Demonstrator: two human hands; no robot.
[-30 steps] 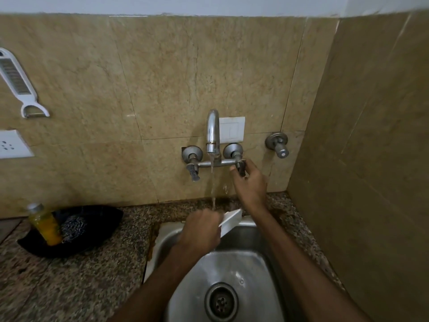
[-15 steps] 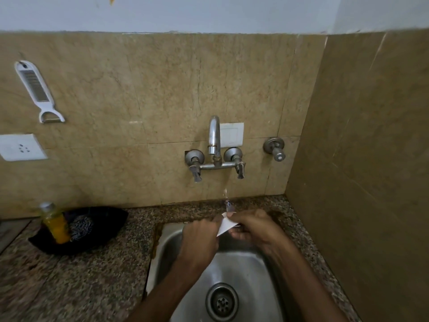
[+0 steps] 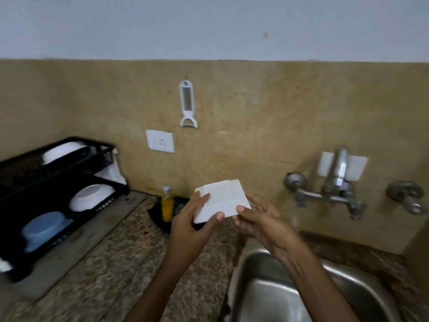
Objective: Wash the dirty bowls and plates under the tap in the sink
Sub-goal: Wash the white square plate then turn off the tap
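Racking seems the step: cross the speckled granite desk (image 3: 111,263) to the black wire dish rack (image 3: 58,180), far left of the steel sink (image 3: 267,293), letting the white square plate (image 3: 222,198) drip tilted, then slot it upright. It hangs just left of the sink, left hand (image 3: 188,228) curled round its left edge, right hand (image 3: 262,221) pinching its lower corner. The rack holds a blue bowl (image 3: 44,228) and two white bowls (image 3: 90,197)

a pale grey painted wall (image 3: 209,24) runs above a band of tan marble-look tiles (image 3: 255,112). a white peeler (image 3: 188,104) hangs on the tiles, above a white wall socket (image 3: 160,141). below lies a speckled granite countertop (image 3: 111,270), with a black two-tier dish rack (image 3: 58,182) at its left. the light is dim and even.
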